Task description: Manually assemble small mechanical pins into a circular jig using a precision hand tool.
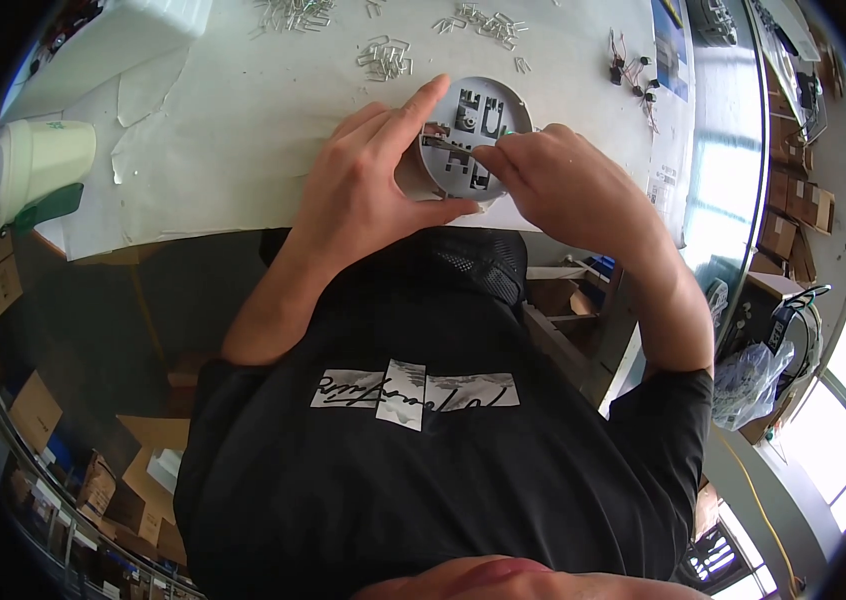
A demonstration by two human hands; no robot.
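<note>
A round grey plastic housing [459, 182], with dark cut-outs and slots in its face, is held near the table's front edge. My left hand [368, 170] grips it from the left, index finger along the upper rim and thumb along the lower rim. My right hand [553, 170] is closed on a thin metal-tipped tool [455, 147], whose tip reaches across the face to a small brownish part [435, 131] at the left rim. A bit of green shows by the right fingers. The rest of the tool is hidden in my hand.
Piles of small bent metal clips [384, 58] lie beyond the housing on the covered white table [233, 150]. Small black parts with wires [633, 75] are at the far right. A pale tub [53, 158] and a white bin [123, 45] stand on the left.
</note>
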